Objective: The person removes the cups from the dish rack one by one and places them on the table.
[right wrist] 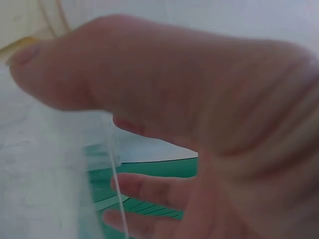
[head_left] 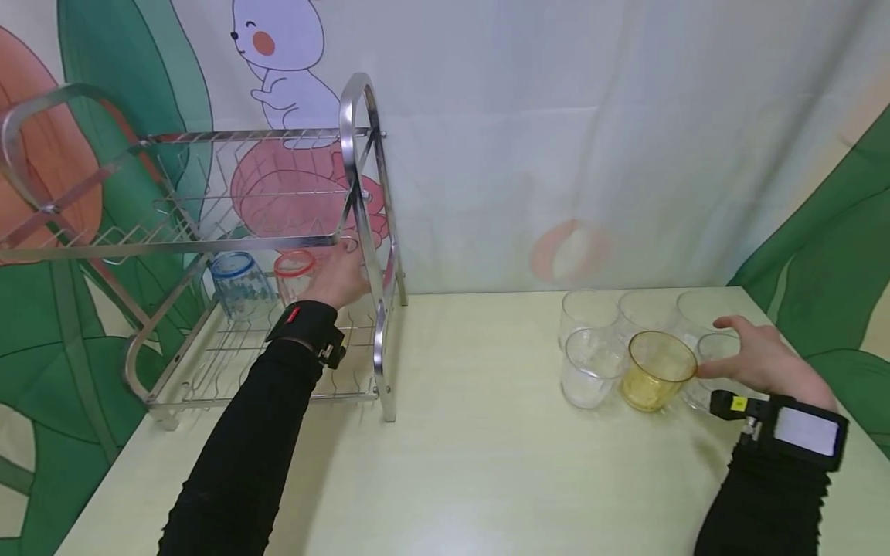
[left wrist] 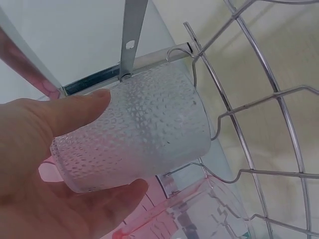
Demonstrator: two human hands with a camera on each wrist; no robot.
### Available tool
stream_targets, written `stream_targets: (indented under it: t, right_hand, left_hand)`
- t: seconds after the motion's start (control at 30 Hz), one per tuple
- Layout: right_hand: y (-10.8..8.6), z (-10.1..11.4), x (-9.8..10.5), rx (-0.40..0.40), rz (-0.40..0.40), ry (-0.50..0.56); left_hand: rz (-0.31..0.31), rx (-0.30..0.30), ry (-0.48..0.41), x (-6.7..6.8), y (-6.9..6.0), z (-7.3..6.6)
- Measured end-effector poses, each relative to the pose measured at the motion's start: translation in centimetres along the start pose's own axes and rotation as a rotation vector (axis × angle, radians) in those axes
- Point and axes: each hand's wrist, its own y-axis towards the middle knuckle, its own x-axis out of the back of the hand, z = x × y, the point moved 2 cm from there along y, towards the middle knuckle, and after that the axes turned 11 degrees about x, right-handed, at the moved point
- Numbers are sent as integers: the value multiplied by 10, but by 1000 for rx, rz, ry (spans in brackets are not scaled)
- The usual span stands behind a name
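Surface, below both hands | two-tier metal dish rack, around left hand | hands well apart: left hand clamped on textured clear glass, lower tier; right hand around clear glass, grip cannot be told | yellow glass, just left of right thumb | red-rimmed glass, just left of left hand

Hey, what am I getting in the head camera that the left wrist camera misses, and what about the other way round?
Only the head view: the right hand at the group on the table, with the yellow glass and clear glasses.

Only the left wrist view, plainly: the dimpled side of the clear glass in hand, with the thumb lying on it.

Both: the left hand, the metal rack and the red-rimmed glass.
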Motion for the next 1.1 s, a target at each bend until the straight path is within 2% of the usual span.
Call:
stream_targets:
  t: [0.17, 0.47, 0.6, 0.77, 0.83, 1.0, 1.1]
  right_hand:
    - [-1, 6, 5, 17, -20, -4]
    - [-18, 22, 21, -3, -106, -23]
    - [-21, 35, 26, 23, -183, -31]
    - [-26, 52, 31, 87, -241, -29]
    - [-27, 59, 33, 115, -248, -17]
    - [-28, 75, 35, 175, -256, 33]
    - [-27, 82, 34, 213, -264, 78]
  left_hand:
    - [-13, 12, 4, 3, -2, 1]
    - [25, 68, -25, 8, -6, 0]
    - [30, 78, -65, 12, -11, 3]
    - [55, 53, -130, 19, -18, 4]
    - [45, 27, -148, 22, -22, 4]
    - [-46, -61, -167, 29, -31, 6]
    - [-73, -26, -202, 34, -41, 12]
